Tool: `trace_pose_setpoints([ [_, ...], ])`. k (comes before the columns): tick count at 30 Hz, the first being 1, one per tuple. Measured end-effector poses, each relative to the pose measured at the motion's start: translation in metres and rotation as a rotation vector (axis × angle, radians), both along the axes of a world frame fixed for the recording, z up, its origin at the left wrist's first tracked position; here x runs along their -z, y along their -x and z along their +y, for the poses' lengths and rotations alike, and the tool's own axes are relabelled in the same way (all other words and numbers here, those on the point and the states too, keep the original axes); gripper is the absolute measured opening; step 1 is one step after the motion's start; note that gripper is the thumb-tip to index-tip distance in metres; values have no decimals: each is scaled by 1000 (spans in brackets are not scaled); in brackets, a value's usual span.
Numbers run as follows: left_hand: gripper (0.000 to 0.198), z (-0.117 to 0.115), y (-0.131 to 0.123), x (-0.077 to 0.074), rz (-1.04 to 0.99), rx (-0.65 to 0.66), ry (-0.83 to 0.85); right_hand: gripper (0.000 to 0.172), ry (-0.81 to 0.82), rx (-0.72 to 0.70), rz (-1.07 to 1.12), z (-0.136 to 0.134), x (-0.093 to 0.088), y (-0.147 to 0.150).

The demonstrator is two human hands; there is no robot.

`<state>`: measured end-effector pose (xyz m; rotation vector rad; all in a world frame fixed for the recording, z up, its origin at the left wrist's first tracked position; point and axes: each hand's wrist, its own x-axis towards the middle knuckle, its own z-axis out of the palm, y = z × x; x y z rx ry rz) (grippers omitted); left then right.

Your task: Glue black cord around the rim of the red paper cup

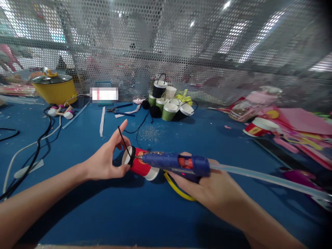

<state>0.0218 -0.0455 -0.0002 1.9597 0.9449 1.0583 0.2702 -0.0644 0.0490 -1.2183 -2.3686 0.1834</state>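
My left hand grips a red paper cup by its rim end, the cup lying tilted on its side. A black cord runs along the rim and sticks up past my fingers. My right hand is wrapped round a blue hot glue gun, with a long clear glue stick coming out of its back. The gun's nozzle meets the cup close to the black band at the rim; whether it touches is too small to tell. Below the gun a yellow strip curves on the blue table.
Small green and black cups with cord handles stand at the back, beside black yarn balls and pliers. A yellow pot and cables are on the left. Pink sheets and another red cup lie right.
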Motion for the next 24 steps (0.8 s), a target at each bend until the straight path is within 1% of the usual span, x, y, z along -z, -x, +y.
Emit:
trace_pose_setpoints([
  [3,102,-1,0,0,6,26,-25,28,-44,-17,-61,3,1,-3],
  [5,103,-1,0,-1,13,40,-45,29,-60,10,-100,5,-1,-5],
  [8,104,-1,-1,-2,16,49,-69,29,-26,28,-175,6,-8,-4],
  [11,104,-2,-2,-2,12,65,-69,29,58,18,-238,6,-18,-1],
  [15,105,-3,-1,-1,10,69,-60,25,155,75,-197,5,-23,1],
  [21,104,-1,-1,-1,-24,44,-8,25,89,25,-53,2,-11,-1],
  [24,102,-1,-2,-2,-55,41,38,24,96,13,7,0,-7,0],
])
